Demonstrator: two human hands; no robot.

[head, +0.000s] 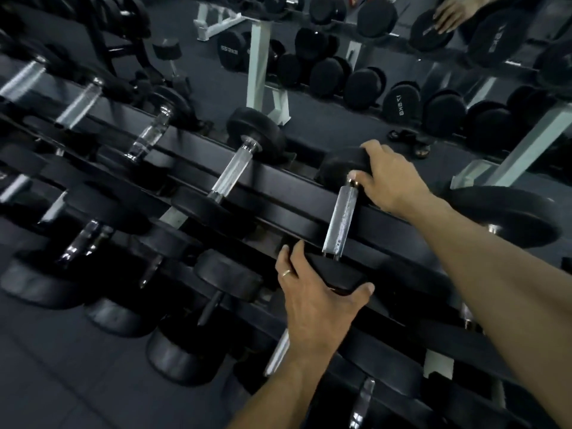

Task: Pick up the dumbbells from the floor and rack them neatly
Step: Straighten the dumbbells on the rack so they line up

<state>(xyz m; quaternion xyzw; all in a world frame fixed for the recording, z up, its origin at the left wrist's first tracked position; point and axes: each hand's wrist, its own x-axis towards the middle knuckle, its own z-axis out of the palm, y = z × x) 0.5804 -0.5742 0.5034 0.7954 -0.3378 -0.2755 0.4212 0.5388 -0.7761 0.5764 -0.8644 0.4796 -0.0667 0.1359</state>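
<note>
Left hand (312, 300) (ring on one finger) grips the near head of the dumbbell (340, 222). Dumbbell lies across the rack (278, 193) top rails. Right hand (387, 184) grips its far head. Mirror (464, 88) beyond.

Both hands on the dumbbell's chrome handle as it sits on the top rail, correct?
Not quite. In the head view both hands grip the black round ends, not the knurled chrome handle: the left hand holds the near end, the right hand the far end. The dumbbell does sit on the black rack's top rail.
</note>
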